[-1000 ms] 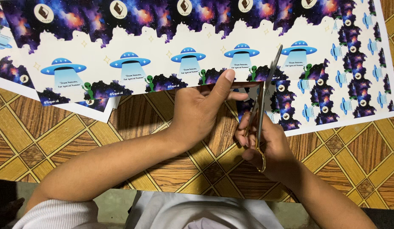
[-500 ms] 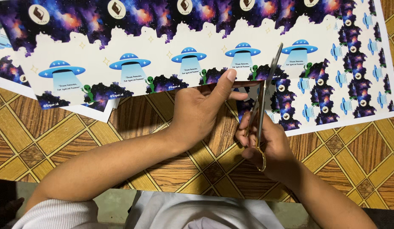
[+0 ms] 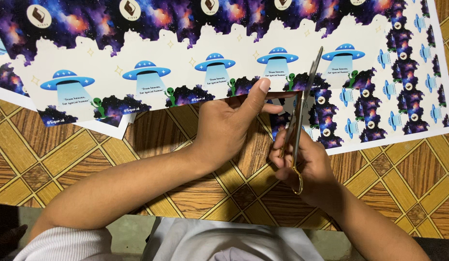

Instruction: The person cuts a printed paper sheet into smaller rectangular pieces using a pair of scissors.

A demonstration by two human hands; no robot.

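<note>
Where the printed sheet [image 3: 224, 53] lies flat on the wood-patterned floor [image 3: 79, 154], the head view shows its smooth matte paper printed with a purple galaxy band along the top, a white wavy-edged strip below it, and a row of six blue flying saucers, each over a pale beam, with small green figures beside them. Right of the saucers, narrow columns of smaller saucers and galaxy patches run down the sheet. A second sheet [image 3: 2, 82] peeks from under its left end, mostly covered and cut off by the frame.

At the sheet's lower edge, the left hand [image 3: 229, 128] pinches the paper, thumb on top and fingers curled beneath, hidden by the sheet. Just right of it, the right hand [image 3: 304, 164] is closed around the gold loops of one pair of scissors [image 3: 302, 111]; the slim metal blades stand slightly parted and point up into the sheet, between the fifth and sixth saucers. The lower blade is partly hidden behind paper.

Below the sheet, the floor shows tan and brown diamond tiles with a wood grain. Pale sleeves and cloth fill the bottom edge, cut off.
</note>
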